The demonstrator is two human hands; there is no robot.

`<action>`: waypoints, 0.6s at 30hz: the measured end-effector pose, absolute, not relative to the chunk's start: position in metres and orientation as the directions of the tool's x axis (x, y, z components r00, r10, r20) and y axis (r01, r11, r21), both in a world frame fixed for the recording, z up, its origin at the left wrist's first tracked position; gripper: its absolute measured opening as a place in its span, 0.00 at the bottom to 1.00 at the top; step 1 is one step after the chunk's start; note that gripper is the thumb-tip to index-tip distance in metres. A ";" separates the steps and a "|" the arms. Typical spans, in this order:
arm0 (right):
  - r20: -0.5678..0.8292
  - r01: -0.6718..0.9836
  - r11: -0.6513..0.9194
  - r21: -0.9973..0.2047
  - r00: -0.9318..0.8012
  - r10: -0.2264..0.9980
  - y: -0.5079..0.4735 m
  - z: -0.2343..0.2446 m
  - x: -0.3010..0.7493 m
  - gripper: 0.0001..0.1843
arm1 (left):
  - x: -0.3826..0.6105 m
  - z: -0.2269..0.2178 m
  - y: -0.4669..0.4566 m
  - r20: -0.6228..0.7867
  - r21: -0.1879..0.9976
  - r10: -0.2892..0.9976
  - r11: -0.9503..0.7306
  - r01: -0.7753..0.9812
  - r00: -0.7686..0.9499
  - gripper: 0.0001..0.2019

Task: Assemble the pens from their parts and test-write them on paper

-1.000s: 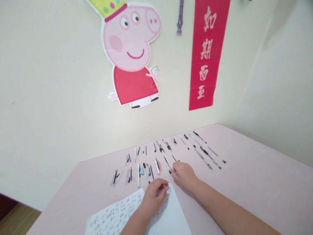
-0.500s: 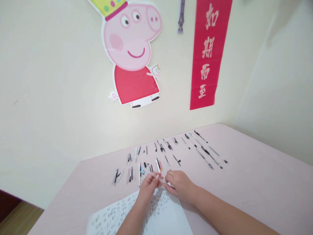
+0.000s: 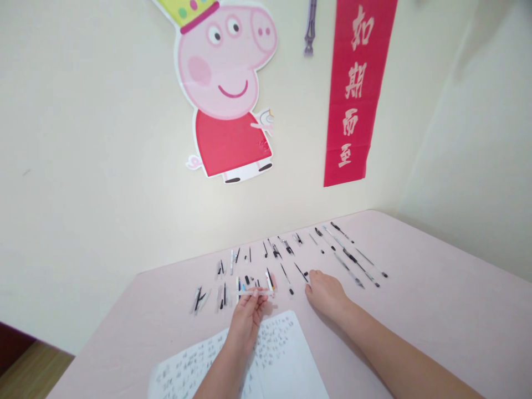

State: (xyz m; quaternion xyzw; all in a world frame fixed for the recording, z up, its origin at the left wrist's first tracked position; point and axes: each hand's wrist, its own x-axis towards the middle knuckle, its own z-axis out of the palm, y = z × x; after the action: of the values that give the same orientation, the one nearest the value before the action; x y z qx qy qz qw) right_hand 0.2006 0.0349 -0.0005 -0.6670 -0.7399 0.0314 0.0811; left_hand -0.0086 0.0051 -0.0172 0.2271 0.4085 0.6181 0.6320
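Left hand (image 3: 248,313): we see it pinching a clear tube (image 3: 244,292) above the desk (image 3: 419,310) | Right hand (image 3: 327,291): fingers curled beside a refill (image 3: 300,271), grip unclear to us | Handling: we judge both light, stiff, slippery; hold tube mid-length, refill near one end

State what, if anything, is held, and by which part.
The left hand pinches a clear tube near its middle. The right hand is at the near end of a dark refill; grip unclear.

The head camera looks over the table (image 3: 415,310) — wall (image 3: 103,166) ahead.
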 end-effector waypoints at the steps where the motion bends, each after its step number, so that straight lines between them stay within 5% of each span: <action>1: 0.071 0.984 0.104 -0.148 -0.094 0.993 0.035 -0.002 0.201 0.11 | -0.009 -0.017 0.005 -0.239 0.784 0.967 0.137 -0.605 -0.091 0.06; 13: 0.000 0.986 0.106 -0.127 -0.107 0.994 0.039 -0.002 0.201 0.12 | -0.007 -0.015 0.005 -0.256 0.753 0.963 0.144 -0.642 -0.083 0.02; 18: 0.087 0.976 0.126 -0.176 -0.112 0.990 0.040 -0.001 0.204 0.10 | -0.008 -0.014 0.004 -0.241 0.739 0.966 0.121 -0.663 -0.093 0.02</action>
State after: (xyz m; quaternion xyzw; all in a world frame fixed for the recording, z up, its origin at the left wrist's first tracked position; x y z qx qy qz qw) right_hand 0.2036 0.0396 -0.0014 -0.6600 -0.7448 0.0373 0.0911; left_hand -0.0080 0.0042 -0.0139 0.1982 0.3823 0.6326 0.6437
